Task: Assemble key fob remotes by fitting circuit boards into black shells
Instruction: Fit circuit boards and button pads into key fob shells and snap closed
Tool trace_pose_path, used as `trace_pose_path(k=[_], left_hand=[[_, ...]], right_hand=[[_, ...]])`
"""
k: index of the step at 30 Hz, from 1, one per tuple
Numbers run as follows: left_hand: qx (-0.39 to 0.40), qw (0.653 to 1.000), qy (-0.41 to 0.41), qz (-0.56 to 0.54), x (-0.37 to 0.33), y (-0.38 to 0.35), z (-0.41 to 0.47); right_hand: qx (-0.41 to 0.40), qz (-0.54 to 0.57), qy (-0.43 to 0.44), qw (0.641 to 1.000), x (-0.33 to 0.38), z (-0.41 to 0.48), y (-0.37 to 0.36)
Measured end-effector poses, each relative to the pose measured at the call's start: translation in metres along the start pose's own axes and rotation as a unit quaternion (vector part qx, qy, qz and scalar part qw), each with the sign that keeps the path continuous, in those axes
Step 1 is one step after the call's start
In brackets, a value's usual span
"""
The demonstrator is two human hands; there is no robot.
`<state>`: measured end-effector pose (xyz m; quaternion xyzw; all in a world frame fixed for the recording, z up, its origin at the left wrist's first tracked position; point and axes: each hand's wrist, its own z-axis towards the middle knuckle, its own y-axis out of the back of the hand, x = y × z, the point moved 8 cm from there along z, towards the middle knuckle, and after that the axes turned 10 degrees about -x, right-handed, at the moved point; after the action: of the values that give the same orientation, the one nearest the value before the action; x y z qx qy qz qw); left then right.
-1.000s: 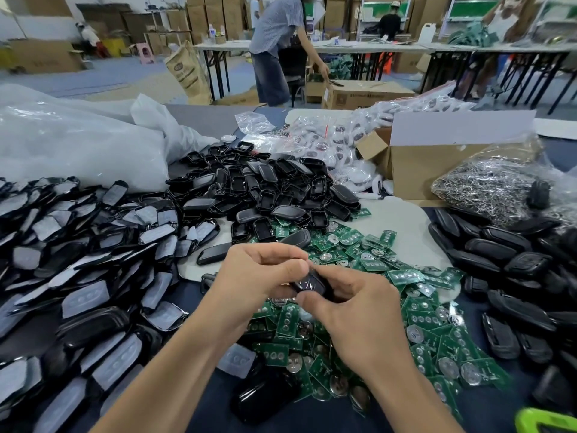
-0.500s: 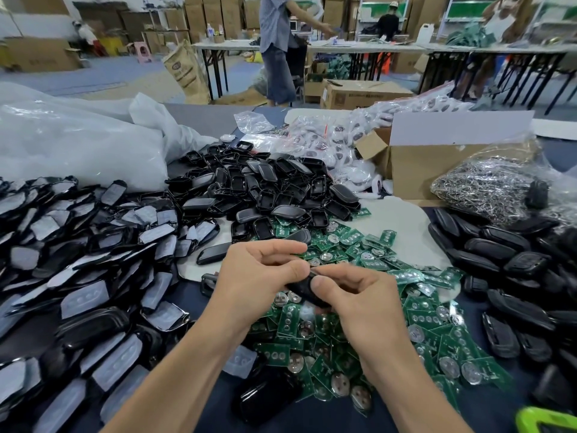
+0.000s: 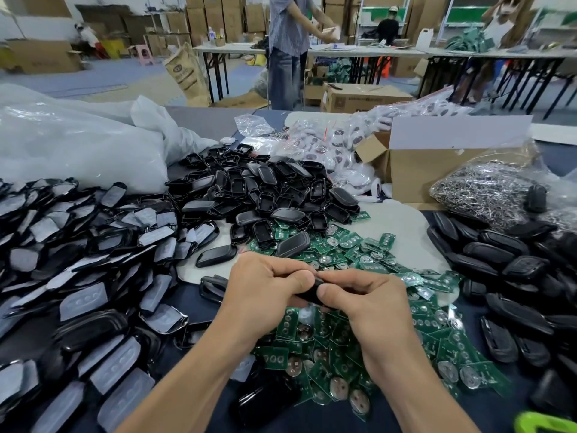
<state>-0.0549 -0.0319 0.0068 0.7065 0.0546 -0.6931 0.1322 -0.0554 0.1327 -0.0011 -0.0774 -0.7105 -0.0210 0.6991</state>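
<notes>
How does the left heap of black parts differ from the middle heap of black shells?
Parts in the left heap carry pale grey panels; shells in the middle heap are plain black. The left heap spreads wider; the middle heap is smaller, with many hollow sides up. Both are loose black plastic.

Your view is bright and evenly lit from overhead; shadows on the bench (image 3: 212, 120) are soft. Shade gathers beneath your left hand (image 3: 265, 285) and right hand (image 3: 368, 304), and the held shell (image 3: 308, 296) gripped between them shows as a dark shape with little detail. White glare streaks the glossy shell heap (image 3: 93, 326) at lower left and glints off the metal cells on the circuit boards (image 3: 340, 385). The clear plastic bag (image 3: 78, 145) is nearly washed out. Focus is sharp at centre and smeared at both side edges. Wide-angle distortion bows the far tables (image 3: 406, 53) and stretches your forearms. The green object (image 3: 543, 423) in the bottom-right corner is blurred.
</notes>
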Motion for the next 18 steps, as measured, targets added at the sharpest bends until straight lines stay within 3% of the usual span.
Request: trace_pose_path(k=[9,18], left_hand=[[-0.027,0.995,-0.081,0.048,-0.0062,0.0046,0.0015],[-0.007,0.995,-0.086,0.043,-0.0091,-0.0011,-0.0001]], right_hand=[[0.012,-0.095,0.064,0.993,0.0079,-0.0014,-0.0047],[-0.023,-0.038,0.031,0.999,0.0056,-0.0014,0.0042]])
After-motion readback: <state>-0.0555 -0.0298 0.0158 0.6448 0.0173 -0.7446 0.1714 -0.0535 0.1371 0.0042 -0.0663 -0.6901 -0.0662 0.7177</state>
